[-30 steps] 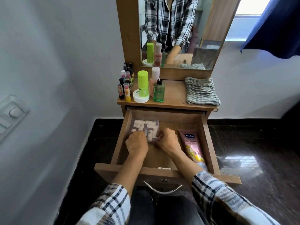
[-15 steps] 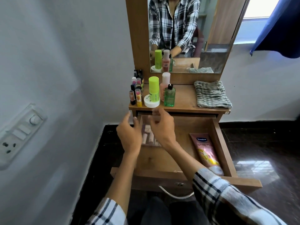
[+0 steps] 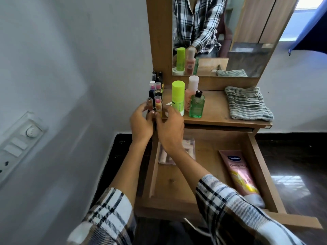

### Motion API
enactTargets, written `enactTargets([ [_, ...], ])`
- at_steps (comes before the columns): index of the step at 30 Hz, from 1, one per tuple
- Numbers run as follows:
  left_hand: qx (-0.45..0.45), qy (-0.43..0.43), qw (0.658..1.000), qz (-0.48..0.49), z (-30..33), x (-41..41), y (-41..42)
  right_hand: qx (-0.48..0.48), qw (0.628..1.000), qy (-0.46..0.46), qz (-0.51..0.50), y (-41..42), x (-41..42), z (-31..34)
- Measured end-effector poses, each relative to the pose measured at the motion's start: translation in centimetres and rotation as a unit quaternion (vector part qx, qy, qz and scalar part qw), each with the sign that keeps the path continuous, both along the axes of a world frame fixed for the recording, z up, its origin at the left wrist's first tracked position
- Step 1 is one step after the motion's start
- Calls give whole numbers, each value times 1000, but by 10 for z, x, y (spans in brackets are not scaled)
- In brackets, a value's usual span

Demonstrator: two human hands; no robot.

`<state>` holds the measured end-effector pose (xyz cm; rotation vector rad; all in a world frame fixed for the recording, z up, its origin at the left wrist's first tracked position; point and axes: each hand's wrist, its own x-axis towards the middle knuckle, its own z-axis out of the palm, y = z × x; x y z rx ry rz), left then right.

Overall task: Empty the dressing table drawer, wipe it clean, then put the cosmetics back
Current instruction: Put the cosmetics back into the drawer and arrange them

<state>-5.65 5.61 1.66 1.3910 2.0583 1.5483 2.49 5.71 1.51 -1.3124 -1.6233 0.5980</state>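
Observation:
The dressing table drawer (image 3: 208, 167) is pulled open. In it lie a clear case of small cosmetics (image 3: 187, 147) at the back left and a pink Vaseline tube (image 3: 239, 174) along the right side. Both hands are up at the tabletop's front left corner, among a cluster of small lip tubes (image 3: 155, 85). My left hand (image 3: 141, 123) pinches a brown tube with a clear cap (image 3: 150, 103). My right hand (image 3: 170, 129) holds a pink and yellow tube (image 3: 158, 105) beside it. The tubes' bases are hidden by my fingers.
On the tabletop stand a lime-capped bottle (image 3: 177, 96), a pink bottle (image 3: 192, 86), a green bottle (image 3: 197, 107) and a white jar (image 3: 182, 113). A folded striped cloth (image 3: 247, 105) lies at the right. A mirror (image 3: 221, 36) rises behind; a wall is close on the left.
Both hands left the clear case in the drawer, rose to the tabletop's left corner and closed on two small tubes. The view has shifted left.

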Motion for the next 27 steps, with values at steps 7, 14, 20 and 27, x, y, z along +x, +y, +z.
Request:
enactTargets([
  [7,-6,11,1000,4,1,0,10,-26,999,-19,21,5,0,3],
  [14,-24,5,1000,-8,-1,0,11,-51,994,-89,30,10,-3,9],
  [20,-16,24,1000,-9,2,6,-11,-44,997,-46,45,-3,12,9],
  [27,-129,181,974,-39,-17,29,-73,-77,989,-54,116,-45,63,-18],
])
